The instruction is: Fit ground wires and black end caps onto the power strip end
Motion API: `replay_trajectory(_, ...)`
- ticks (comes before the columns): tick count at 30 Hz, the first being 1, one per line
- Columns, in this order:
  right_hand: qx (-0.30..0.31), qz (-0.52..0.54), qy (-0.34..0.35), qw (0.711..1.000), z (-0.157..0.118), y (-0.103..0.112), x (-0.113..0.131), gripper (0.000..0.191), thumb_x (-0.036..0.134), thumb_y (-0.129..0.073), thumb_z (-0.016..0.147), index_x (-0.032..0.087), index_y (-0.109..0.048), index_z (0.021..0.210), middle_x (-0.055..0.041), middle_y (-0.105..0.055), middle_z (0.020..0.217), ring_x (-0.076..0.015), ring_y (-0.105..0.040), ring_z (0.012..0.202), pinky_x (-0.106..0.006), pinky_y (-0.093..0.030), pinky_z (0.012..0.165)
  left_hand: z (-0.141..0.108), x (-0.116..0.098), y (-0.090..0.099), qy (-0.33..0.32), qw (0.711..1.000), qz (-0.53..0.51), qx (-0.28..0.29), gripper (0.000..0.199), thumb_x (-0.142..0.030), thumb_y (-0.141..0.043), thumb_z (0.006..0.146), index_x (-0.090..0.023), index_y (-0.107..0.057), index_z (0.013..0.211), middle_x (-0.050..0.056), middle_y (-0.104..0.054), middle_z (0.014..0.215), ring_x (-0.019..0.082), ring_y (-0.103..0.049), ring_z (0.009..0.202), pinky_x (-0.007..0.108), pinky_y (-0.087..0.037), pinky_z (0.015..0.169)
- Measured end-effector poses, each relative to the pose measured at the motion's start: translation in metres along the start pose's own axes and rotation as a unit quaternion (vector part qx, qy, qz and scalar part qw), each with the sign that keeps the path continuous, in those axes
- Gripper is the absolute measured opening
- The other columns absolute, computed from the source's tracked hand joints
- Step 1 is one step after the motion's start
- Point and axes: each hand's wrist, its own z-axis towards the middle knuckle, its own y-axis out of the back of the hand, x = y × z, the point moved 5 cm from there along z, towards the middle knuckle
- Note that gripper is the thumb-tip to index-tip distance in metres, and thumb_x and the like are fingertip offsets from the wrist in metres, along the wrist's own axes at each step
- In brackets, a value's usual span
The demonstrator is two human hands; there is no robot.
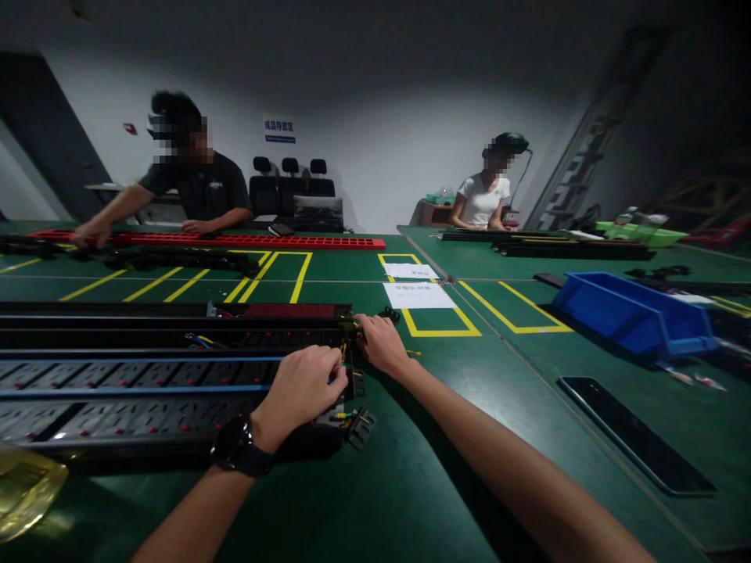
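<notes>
Several long black power strips (134,375) with rows of sockets and red switches lie side by side at the left. My left hand (303,389), with a black watch (235,446) on its wrist, rests over the right end of the strips. Its fingers are curled, and what they pinch is hidden. At the far strip's end, my right hand (381,342) has its fingers bent around the loose wiring; the exact thing gripped is hidden. Below my left hand a black end piece (361,428) sits by the nearest strip's end, beside yellow-green wire (342,417).
A blue bin (634,317) and a phone (637,434) lie at the right. Paper sheets (419,295) sit beyond my right hand. Two people work across the table, one by a red slotted rail (252,240). Yellow clear plastic (26,489) is at the lower left.
</notes>
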Motion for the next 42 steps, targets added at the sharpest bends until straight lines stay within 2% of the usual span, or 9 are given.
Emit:
replay_trajectory(10,-0.005,0.000,0.011,1.000,-0.0015,-0.0006,-0.0003,0.035,0.015,-0.051,0.100,0.016,-0.060,0.133,-0.0129,-0.073,0.121,-0.0287,-0.061,0.114,-0.037,-0.041,0.096,-0.0007,-0.0005,-0.0002,-0.004,1.000,0.000,0.000,0.017,-0.023,-0.051,0.097,-0.021,-0.057,0.081,0.004,-0.069,0.085,0.022,-0.064,0.083,0.033,-0.042,0.072)
replay_trajectory(15,-0.078,0.002,-0.014,0.997,-0.0031,0.0041,-0.0010,0.046,0.015,-0.052,0.100,0.016,-0.053,0.146,-0.0149,-0.065,0.134,-0.0281,-0.057,0.119,-0.037,-0.042,0.096,0.0002,0.0000,-0.0005,-0.004,1.000,0.003,-0.001,0.017,-0.023,-0.051,0.097,-0.021,-0.057,0.081,0.003,-0.069,0.084,0.022,-0.064,0.083,0.033,-0.043,0.072)
replay_trajectory(17,-0.093,-0.012,-0.035,0.995,-0.0036,0.0047,-0.0026,0.043,0.017,-0.054,0.100,0.017,-0.057,0.143,-0.0146,-0.064,0.132,-0.0286,-0.056,0.118,-0.037,-0.042,0.095,0.0004,0.0001,-0.0006,-0.004,1.000,0.006,-0.002,0.017,-0.023,-0.051,0.097,-0.021,-0.057,0.081,0.003,-0.068,0.083,0.022,-0.065,0.082,0.034,-0.043,0.072)
replay_trajectory(20,-0.067,-0.038,-0.050,0.996,-0.0030,0.0012,-0.0050,0.024,0.022,-0.057,0.100,0.020,-0.070,0.120,-0.0135,-0.066,0.122,-0.0299,-0.055,0.114,-0.039,-0.042,0.092,0.0004,-0.0001,-0.0006,-0.005,1.000,0.007,-0.001,0.017,-0.023,-0.052,0.097,-0.021,-0.057,0.081,0.003,-0.069,0.084,0.021,-0.065,0.082,0.033,-0.042,0.071)
replay_trajectory(23,-0.045,-0.048,-0.052,0.996,-0.0019,-0.0018,-0.0068,0.017,0.026,-0.058,0.101,0.021,-0.072,0.110,-0.0132,-0.065,0.121,-0.0301,-0.054,0.112,-0.040,-0.041,0.089,0.0002,-0.0004,-0.0004,-0.004,1.000,0.006,0.000,0.017,-0.023,-0.051,0.097,-0.021,-0.057,0.081,0.003,-0.069,0.084,0.021,-0.064,0.081,0.033,-0.042,0.071)
replay_trajectory(26,-0.035,-0.046,-0.059,0.997,-0.0012,-0.0031,-0.0077,0.017,0.026,-0.058,0.102,0.021,-0.071,0.112,-0.0125,-0.065,0.120,-0.0295,-0.054,0.112,-0.039,-0.041,0.089,-0.0002,-0.0001,-0.0007,-0.004,1.000,0.006,-0.001,0.017,-0.023,-0.051,0.097,-0.021,-0.057,0.081,0.003,-0.069,0.084,0.021,-0.064,0.082,0.033,-0.041,0.070)
replay_trajectory(30,-0.055,-0.040,-0.073,0.995,-0.0018,-0.0010,-0.0079,0.025,0.026,-0.061,0.100,0.022,-0.065,0.124,-0.0119,-0.064,0.121,-0.0293,-0.054,0.113,-0.038,-0.041,0.090,-0.0002,0.0003,-0.0009,-0.004,1.000,0.005,-0.003,0.017,-0.023,-0.051,0.097,-0.021,-0.057,0.081,0.003,-0.069,0.084,0.021,-0.064,0.081,0.033,-0.041,0.070)
replay_trajectory(38,-0.057,-0.044,-0.082,0.994,-0.0017,-0.0016,-0.0076,0.033,0.025,-0.061,0.099,0.022,-0.059,0.132,-0.0126,-0.063,0.123,-0.0298,-0.054,0.114,-0.039,-0.041,0.090,0.0002,-0.0009,0.0011,-0.001,1.000,0.006,-0.002,0.017,-0.022,-0.053,0.097,-0.021,-0.056,0.080,0.003,-0.069,0.083,0.020,-0.064,0.081,0.032,-0.041,0.070)
replay_trajectory(42,-0.041,-0.056,-0.074,0.995,-0.0017,-0.0044,-0.0080,0.020,0.027,-0.059,0.102,0.023,-0.065,0.120,-0.0118,-0.064,0.119,-0.0296,-0.055,0.112,-0.039,-0.041,0.089,0.0006,-0.0010,0.0010,-0.003,1.000,0.005,-0.002,0.017,-0.022,-0.053,0.097,-0.021,-0.057,0.080,0.003,-0.069,0.084,0.020,-0.064,0.081,0.032,-0.041,0.070)
